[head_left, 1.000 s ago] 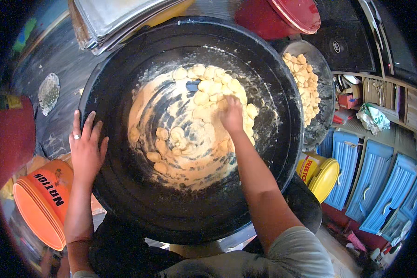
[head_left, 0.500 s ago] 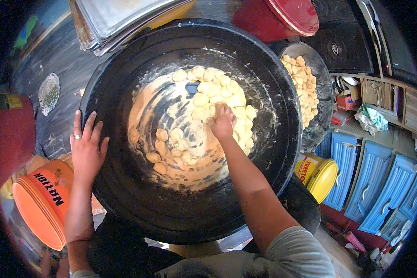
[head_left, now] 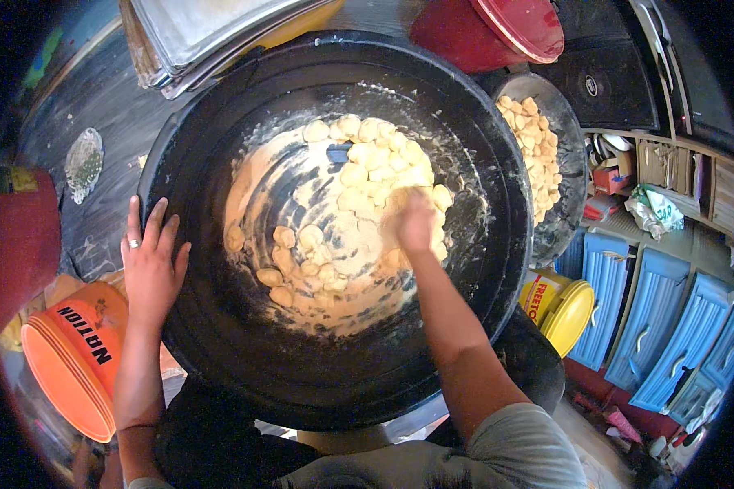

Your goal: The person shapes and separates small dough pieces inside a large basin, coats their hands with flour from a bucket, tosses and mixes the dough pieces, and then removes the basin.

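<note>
A large round black tub (head_left: 220,359) fills the middle of the view, its floor dusted and streaked with flour (head_left: 359,236). Pale dough balls (head_left: 383,159) are heaped on its right side, and a smaller loose group of dough balls (head_left: 284,259) lies to the left. My right hand (head_left: 410,220) is down at the lower edge of the heap, smeared by motion, so its fingers and anything in them cannot be made out. Resting on the tub's left rim is my left hand (head_left: 155,253), fingers spread, a ring on one of them. A small dark blue piece (head_left: 338,152) lies beside the heap.
Right of the tub, a dark basin (head_left: 559,220) holds more dough balls (head_left: 534,151). Around stand a red bucket (head_left: 485,37), a yellow-lidded bucket (head_left: 567,318) and an orange bucket (head_left: 73,350). Metal trays (head_left: 212,33) are stacked at the far left; blue cupboard doors (head_left: 644,318) line the right.
My right hand has shifted to the right and slightly nearer along the heap, and is now blurred. The left hand stays on the rim.
</note>
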A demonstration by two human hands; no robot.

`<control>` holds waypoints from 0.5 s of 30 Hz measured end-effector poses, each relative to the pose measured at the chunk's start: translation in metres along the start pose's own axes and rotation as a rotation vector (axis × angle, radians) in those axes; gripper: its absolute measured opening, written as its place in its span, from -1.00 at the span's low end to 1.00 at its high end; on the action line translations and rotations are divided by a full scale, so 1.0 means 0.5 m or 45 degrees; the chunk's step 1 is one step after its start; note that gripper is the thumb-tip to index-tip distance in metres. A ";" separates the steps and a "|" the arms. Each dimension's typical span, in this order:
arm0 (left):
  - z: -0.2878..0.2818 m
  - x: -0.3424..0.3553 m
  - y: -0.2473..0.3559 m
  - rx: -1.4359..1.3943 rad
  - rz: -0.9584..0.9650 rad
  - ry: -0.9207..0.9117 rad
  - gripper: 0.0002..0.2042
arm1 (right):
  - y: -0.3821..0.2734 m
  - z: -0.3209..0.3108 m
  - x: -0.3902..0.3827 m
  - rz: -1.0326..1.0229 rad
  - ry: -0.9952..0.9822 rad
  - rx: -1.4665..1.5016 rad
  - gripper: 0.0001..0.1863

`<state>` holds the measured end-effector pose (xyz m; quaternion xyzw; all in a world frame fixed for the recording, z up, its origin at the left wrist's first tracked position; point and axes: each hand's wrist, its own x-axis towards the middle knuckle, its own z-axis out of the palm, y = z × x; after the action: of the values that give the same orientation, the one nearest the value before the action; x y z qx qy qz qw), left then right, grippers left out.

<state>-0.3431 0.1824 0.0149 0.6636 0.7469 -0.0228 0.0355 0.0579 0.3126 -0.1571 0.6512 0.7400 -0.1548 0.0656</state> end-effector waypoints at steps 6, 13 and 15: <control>0.006 0.001 0.002 -0.012 0.008 0.010 -0.65 | 0.077 -0.075 0.050 0.147 -0.012 -0.269 -0.65; 0.001 0.001 0.000 -0.035 -0.023 -0.053 -0.65 | 0.103 -0.058 0.009 -0.221 0.310 -0.251 -0.79; 0.002 0.009 0.008 -0.054 -0.009 -0.039 -0.65 | 0.136 -0.036 0.017 -0.322 0.439 -0.028 -0.80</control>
<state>-0.3395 0.1870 0.0136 0.6597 0.7489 -0.0173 0.0607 0.1254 0.3334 -0.1526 0.5694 0.8177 -0.0402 -0.0748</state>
